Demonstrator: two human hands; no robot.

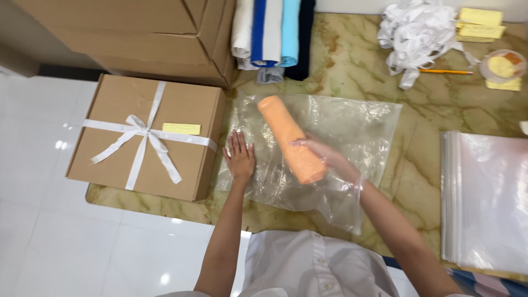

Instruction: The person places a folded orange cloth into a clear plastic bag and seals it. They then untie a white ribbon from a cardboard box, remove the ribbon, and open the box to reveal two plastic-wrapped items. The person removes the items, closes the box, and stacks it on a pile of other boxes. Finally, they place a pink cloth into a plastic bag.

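Pressing flat on a clear plastic bag point(352, 124), the left hand point(240, 158) lies palm down with fingers spread, holding nothing, near the bag's left edge. The bag lies across a marbled green-and-cream surface point(352, 60).

The right hand point(324, 157) is inside the bag's open end, seen through the film, wrapped around the near end of an orange rolled cloth point(289, 137). The roll lies at a slant, its far end pointing up and to the left, mostly within the bag.

Just left of the left hand: a brown cardboard box point(118, 110) tied with a white ribbon point(140, 135) in a bow, a small yellow label point(181, 128) on its lid. Larger cardboard cartons point(137, 33) stand behind it.

Beyond the bag: folded fabrics point(272, 30) in white, blue, light blue and dark, standing on edge. Far right at the top: a heap of white ribbon point(415, 33), a pencil point(444, 71), yellow note pads point(479, 23), a small round container point(501, 66).

At the right edge: a stack of clear plastic bags point(487, 203), well apart from both hands.
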